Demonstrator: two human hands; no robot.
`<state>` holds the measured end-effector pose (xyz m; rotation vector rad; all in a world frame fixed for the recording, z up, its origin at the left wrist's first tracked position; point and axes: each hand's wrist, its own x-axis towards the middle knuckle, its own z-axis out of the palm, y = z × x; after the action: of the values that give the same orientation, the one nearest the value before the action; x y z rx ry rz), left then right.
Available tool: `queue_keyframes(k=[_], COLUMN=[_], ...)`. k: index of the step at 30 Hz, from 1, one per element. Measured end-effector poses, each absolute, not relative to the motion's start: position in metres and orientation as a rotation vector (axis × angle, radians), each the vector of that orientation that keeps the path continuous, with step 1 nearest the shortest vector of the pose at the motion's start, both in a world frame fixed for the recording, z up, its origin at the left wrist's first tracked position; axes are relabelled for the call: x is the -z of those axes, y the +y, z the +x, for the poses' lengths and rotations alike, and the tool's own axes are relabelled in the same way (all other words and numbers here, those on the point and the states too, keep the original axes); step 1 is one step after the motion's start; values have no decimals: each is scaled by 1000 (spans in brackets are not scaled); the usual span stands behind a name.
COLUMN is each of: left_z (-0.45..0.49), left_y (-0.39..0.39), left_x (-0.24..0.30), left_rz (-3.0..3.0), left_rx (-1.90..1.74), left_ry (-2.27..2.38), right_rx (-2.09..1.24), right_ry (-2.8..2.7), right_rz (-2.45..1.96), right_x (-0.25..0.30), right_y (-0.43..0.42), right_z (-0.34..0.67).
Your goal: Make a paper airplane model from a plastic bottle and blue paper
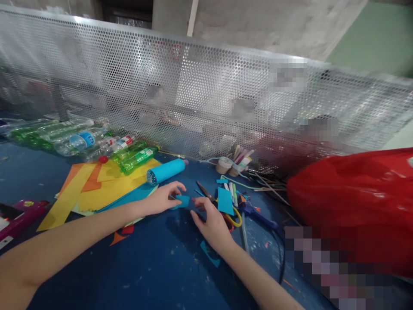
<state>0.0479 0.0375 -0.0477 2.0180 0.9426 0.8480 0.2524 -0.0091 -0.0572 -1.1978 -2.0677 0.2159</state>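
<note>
My left hand [163, 199] rests on the blue table [155, 267], its thumb and fingers pinched on a small blue paper piece [182, 201]. My right hand [211, 224] lies just right of it, fingers stretched towards the same scrap, nothing held. A bottle wrapped in blue paper [166, 170] lies behind my left hand. Scissors with yellow and red handles [222, 211] lie under and beside my right hand, next to a larger blue paper rectangle [225, 200].
Yellow and orange paper sheets [106, 185] lie at the left, with several plastic bottles [80, 140] behind them. Tape rolls [224, 164], markers and wires sit by a perforated metal screen [206, 99]. A red plastic bag [351, 202] fills the right. A glue gun [19, 213] is far left.
</note>
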Motion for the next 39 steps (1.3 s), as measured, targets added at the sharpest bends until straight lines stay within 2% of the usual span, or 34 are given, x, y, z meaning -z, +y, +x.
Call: queue_keyframes(k=[7, 16, 39], left_z=[55, 63, 62], left_y=[32, 22, 24], left_x=[48, 46, 52], left_rz=[1570, 1221, 1245], left_rx=[-873, -905, -809], left_ry=[909, 840, 707], right_rx=[-280, -404, -544], right_ry=[-2175, -1991, -1811], right_rz=[-995, -1039, -1100], right_x=[49, 54, 55], right_y=[-13, -10, -9], right_z=[250, 251, 251])
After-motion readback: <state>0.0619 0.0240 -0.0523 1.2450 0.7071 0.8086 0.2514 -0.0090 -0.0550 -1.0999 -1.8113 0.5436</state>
